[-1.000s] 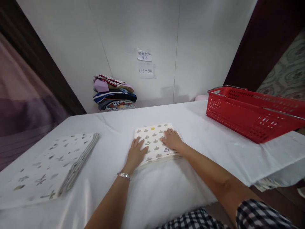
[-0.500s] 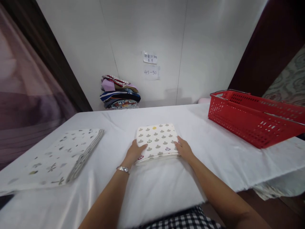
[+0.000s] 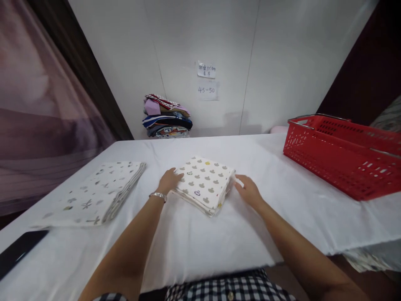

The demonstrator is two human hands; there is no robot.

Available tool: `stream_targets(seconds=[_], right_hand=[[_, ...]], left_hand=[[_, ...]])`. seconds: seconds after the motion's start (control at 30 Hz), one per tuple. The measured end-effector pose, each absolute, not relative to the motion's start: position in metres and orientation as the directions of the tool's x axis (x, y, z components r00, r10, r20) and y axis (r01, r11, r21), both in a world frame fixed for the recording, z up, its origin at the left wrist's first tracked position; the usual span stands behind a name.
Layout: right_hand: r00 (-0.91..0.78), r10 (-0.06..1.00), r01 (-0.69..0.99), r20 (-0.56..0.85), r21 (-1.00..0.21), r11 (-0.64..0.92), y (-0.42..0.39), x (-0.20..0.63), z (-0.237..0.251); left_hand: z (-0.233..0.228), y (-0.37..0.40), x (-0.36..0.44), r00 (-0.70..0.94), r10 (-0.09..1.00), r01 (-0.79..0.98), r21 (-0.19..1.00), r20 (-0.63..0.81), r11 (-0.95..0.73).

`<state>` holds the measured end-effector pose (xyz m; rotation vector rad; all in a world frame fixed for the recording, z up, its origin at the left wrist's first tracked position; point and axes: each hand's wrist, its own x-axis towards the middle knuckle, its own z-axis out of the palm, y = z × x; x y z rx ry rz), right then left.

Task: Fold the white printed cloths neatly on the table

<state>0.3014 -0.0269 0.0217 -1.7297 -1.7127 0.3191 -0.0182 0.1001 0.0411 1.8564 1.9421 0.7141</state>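
A folded white cloth with a grey clover print [image 3: 205,184] lies turned at an angle in the middle of the white-covered table [image 3: 200,238]. My left hand [image 3: 169,181] grips its left edge, fingers curled on the fabric. My right hand [image 3: 247,190] touches the cloth's right edge with its fingertips, fingers spread. A silver bracelet sits on my left wrist.
A larger folded patterned cloth [image 3: 97,194] lies at the left. A dark phone [image 3: 19,251] rests near the front left edge. A red plastic basket [image 3: 341,154] stands at the right. A pile of folded fabrics [image 3: 166,121] sits against the wall under paper notes [image 3: 206,79].
The folded cloth has been turned so a corner points toward me. Both hands slid from its top to its side edges. The camera view swung left, bringing the phone into sight.
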Motion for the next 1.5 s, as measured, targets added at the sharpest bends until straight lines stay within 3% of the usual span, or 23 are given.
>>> stream_targets(seconds=[0.2,0.4,0.53,0.63,0.73,0.83,0.97,1.13,1.3,1.5], right_hand=[[0.161,0.986,0.693,0.031,-0.715,-0.091,0.051,0.315,0.036],[-0.045,0.999,0.67,-0.03,-0.742,0.008,0.058,0.314,0.029],[0.06,0.997,0.639,-0.04,-0.766,-0.069,0.003,0.321,0.015],[0.05,0.995,0.645,-0.084,-0.758,-0.096,-0.054,0.322,0.005],[0.04,0.992,0.694,-0.116,-0.712,-0.111,-0.095,0.323,0.003],[0.061,0.986,0.753,-0.152,-0.641,-0.145,-0.106,0.327,0.007],[-0.016,1.0,0.815,-0.024,-0.58,-0.001,-0.089,0.32,0.026],[-0.299,0.946,0.797,0.126,-0.512,0.32,-0.054,0.271,0.056],[-0.498,0.857,0.781,0.133,-0.36,0.51,-0.011,0.224,0.049],[-0.536,0.843,0.816,0.049,-0.227,0.532,0.008,0.217,0.012]], left_hand=[[0.03,0.049,-0.009,-0.086,0.947,0.861,0.502,0.308,-0.085],[0.019,0.041,-0.018,-0.288,0.958,0.677,0.711,0.018,0.19],[0.018,0.053,-0.013,-0.208,0.978,0.518,0.85,0.012,0.1],[0.017,0.066,-0.002,-0.079,0.997,0.363,0.932,0.003,0.026],[0.014,0.076,0.011,0.005,1.0,0.267,0.963,-0.031,0.029],[0.009,0.073,0.018,-0.035,0.998,0.209,0.976,-0.055,0.061],[0.006,0.046,0.021,-0.116,0.988,0.147,0.983,-0.097,0.114],[0.012,0.004,0.025,-0.132,0.986,0.161,0.98,-0.097,0.118],[0.015,-0.013,0.025,-0.254,0.967,0.392,0.915,0.013,0.091],[0.013,-0.015,0.023,-0.226,0.973,0.505,0.859,0.039,0.083]])
